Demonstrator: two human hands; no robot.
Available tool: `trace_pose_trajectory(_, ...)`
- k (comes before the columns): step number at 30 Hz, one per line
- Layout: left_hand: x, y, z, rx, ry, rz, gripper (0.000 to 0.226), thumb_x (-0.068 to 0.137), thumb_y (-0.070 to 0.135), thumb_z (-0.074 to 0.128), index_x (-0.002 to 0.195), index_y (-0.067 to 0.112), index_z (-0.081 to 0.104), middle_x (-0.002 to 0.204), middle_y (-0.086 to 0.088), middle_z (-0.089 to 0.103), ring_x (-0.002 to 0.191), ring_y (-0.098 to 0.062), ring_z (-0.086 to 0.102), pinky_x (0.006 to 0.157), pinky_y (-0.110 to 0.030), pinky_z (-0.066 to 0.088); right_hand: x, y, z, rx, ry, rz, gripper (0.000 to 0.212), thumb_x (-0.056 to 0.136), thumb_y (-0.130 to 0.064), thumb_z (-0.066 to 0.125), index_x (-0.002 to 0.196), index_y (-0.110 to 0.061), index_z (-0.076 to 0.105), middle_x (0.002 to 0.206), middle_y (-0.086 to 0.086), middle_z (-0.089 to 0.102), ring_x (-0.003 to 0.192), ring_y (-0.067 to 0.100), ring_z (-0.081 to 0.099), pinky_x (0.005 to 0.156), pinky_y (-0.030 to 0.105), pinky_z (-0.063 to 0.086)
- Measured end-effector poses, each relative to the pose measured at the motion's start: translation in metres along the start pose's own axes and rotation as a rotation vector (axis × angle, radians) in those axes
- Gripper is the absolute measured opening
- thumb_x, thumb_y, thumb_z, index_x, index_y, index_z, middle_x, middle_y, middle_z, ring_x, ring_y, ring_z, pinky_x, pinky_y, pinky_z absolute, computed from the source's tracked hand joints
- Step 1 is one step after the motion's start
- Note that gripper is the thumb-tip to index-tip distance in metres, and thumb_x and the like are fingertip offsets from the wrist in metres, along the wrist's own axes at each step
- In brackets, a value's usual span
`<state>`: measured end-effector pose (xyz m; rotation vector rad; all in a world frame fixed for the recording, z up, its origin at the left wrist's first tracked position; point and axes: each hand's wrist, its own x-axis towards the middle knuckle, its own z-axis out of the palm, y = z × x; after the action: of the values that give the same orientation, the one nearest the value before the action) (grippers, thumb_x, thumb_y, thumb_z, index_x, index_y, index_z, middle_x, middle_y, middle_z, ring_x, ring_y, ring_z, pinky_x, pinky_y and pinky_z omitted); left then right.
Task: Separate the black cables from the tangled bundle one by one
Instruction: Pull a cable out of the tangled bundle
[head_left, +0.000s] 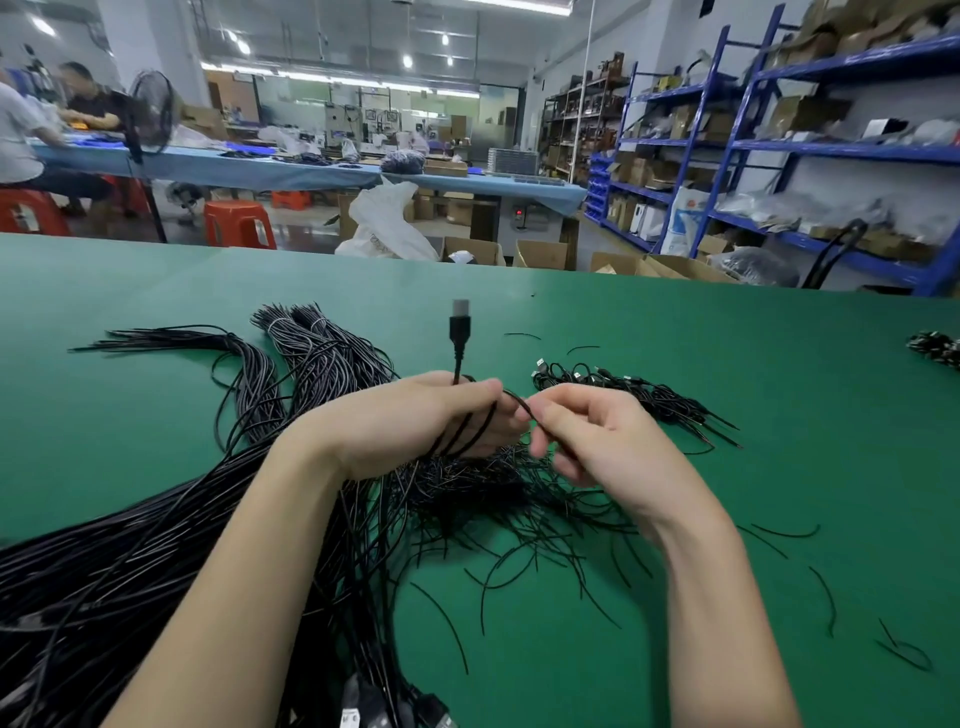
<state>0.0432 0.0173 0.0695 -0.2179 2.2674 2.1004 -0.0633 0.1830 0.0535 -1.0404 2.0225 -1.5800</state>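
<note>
The left hand (415, 415) grips several black cables (462, 426), one plug (460, 325) standing upright. The right hand (587, 436) pinches one cable (519, 402) above the tangled bundle (156, 545) on the green desk (675, 338).

- green work table (675, 364) up front, big and flat
- long blue-topped bench (249, 169) further back, orange stools (240, 224) beside it
- blue metal shelving (737, 145) down the right, crammed with boxes
- cardboard boxes (540, 254) on the floor
- ceiling strip lights (337, 79) on
</note>
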Motion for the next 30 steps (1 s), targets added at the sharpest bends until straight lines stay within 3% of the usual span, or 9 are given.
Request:
trace_pose_trajectory(4,0.006,-0.003,0.000,-0.233,0.059,0.081,0.041,0.100,0.028,0.043,0.119,-0.002,0.064,0.116,-0.017,0.072,0.109,-0.024,0.069,0.106,-0.040,0.050,-0.001,-0.003,0.009,0.190,0.030,0.028,0.016,0.105,-0.015,0.055,0.101,-0.005,0.067,0.070,0.001,0.070,0.051,0.009,0.055,0.048,0.019,0.047)
trace_pose_trajectory(8,0.009,-0.003,0.008,-0.251,0.062,0.149,0.048,0.102,0.028,0.041,0.130,-0.008,0.056,0.095,-0.004,0.076,0.091,-0.015,0.070,0.093,-0.028,0.054,0.000,-0.005,0.012,0.236,0.034,0.060,0.016,0.104,-0.017,0.056,0.107,-0.004,0.064,0.080,0.004,0.078,0.066,0.013,0.070,0.066,0.031,0.064)
trace_pose_trajectory(14,0.019,-0.009,0.019,-0.240,0.160,0.150,0.042,0.108,0.025,0.038,0.123,-0.004,0.063,0.118,-0.020,0.070,0.093,-0.022,0.064,0.090,-0.031,0.054,0.002,0.004,0.015,0.037,0.262,0.031,0.009,0.090,-0.021,0.077,0.081,-0.018,0.079,0.071,0.001,0.077,0.070,0.017,0.076,0.070,0.032,0.062)
trace_pose_trajectory(17,0.023,-0.012,0.025,-0.248,0.168,0.156,0.038,0.108,0.023,0.039,0.114,-0.002,0.066,0.105,-0.019,0.073,0.080,-0.021,0.066,0.081,-0.028,0.056,0.003,0.008,0.021,-0.021,0.392,-0.050,0.012,0.082,-0.020,0.083,0.071,-0.019,0.078,0.060,-0.004,0.073,0.056,0.011,0.073,0.065,0.033,0.064)
trace_pose_trajectory(20,0.026,-0.014,0.027,-0.233,0.174,0.137,0.037,0.107,0.018,0.042,0.118,-0.010,0.063,0.110,-0.022,0.071,0.083,-0.019,0.070,0.074,-0.024,0.059,0.005,0.015,0.019,-0.171,0.490,-0.091,0.020,0.072,-0.035,0.088,0.073,-0.026,0.071,0.060,-0.014,0.069,0.054,0.000,0.065,0.055,0.023,0.052)
trace_pose_trajectory(22,0.026,-0.014,0.025,-0.193,0.165,0.127,0.035,0.107,0.016,0.043,0.117,-0.010,0.064,0.113,-0.025,0.070,0.092,-0.023,0.069,0.081,-0.027,0.061,0.005,0.020,0.013,-0.298,0.501,-0.077,0.033,0.065,-0.051,0.086,0.083,-0.033,0.066,0.074,-0.014,0.065,0.065,0.002,0.057,0.061,0.027,0.047)
trace_pose_trajectory(24,0.024,-0.014,0.022,-0.142,0.109,0.126,0.033,0.107,0.015,0.042,0.110,-0.008,0.066,0.101,-0.024,0.073,0.087,-0.024,0.069,0.080,-0.028,0.061,0.004,0.024,0.006,-0.236,0.406,-0.094,0.039,0.067,-0.052,0.086,0.095,-0.037,0.063,0.096,-0.015,0.064,0.086,0.003,0.059,0.075,0.027,0.050)
trace_pose_trajectory(26,0.019,-0.014,0.021,-0.080,-0.008,0.115,0.032,0.107,0.018,0.042,0.106,-0.005,0.064,0.086,-0.017,0.073,0.077,-0.021,0.071,0.073,-0.025,0.059,0.002,0.028,0.000,-0.045,0.187,-0.098,0.040,0.076,-0.033,0.088,0.109,-0.036,0.065,0.114,-0.011,0.069,0.100,0.004,0.066,0.084,0.021,0.052)
trace_pose_trajectory(30,0.016,-0.018,0.027,0.050,-0.231,0.067,0.035,0.102,0.028,0.051,0.106,-0.007,0.056,0.071,-0.007,0.052,0.057,-0.012,0.039,0.055,-0.019,0.036,-0.007,0.039,-0.008,0.372,-0.287,-0.025,0.057,0.082,-0.005,0.071,0.134,-0.026,0.061,0.115,0.007,0.073,0.089,0.015,0.068,0.089,0.025,0.055)
